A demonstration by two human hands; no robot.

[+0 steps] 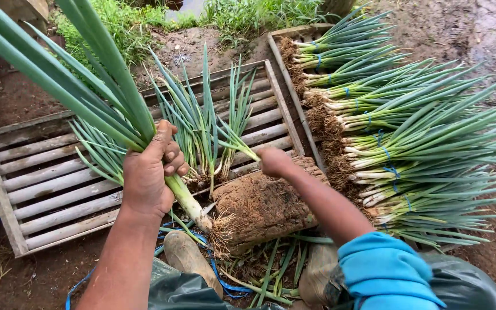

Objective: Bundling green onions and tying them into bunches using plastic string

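Wooden slat crate (47,189) lies flat at left of frame. Left hand (147,172), centre-left, is closed tight around a leek stalk (182,195), leaves fanning to upper left, roots low. Right hand (274,162) at centre is pinched onto a thin green shoot (239,143) above a soil-caked root clump (262,206). Tied leek bundles (409,138) are stacked at right.

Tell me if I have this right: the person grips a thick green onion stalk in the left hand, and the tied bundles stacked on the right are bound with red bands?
Not quite. The left hand does grip a thick green onion stalk, but the tied bundles stacked on the right are bound with blue bands, not red, as the head view shows.
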